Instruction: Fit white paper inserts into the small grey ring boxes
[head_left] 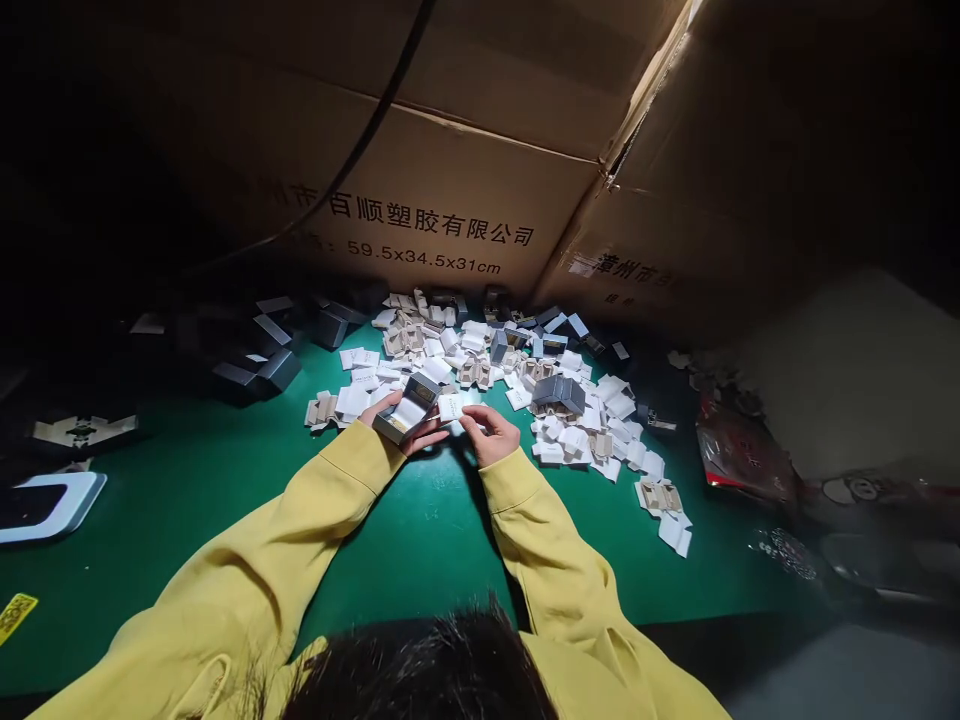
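Observation:
My left hand (405,422) is wrapped round a small dark jewellery-type box (409,408), which stands open with its lid up and a white lining showing. Between the thumb and fingers of my right hand (489,432) is a small white printed card (450,407), close to the right side of the box. Both hands are above the green table, in front of a pile of folded white card inserts (574,440). Whether the card touches the box I cannot tell.
Several dark boxes (279,372) stand at the left, and another dark box (559,393) lies on the pile. Large cardboard cartons (420,200) wall off the back of the green table (397,570). A white-framed device (52,508) lies at left; a red packet (742,455) is at right.

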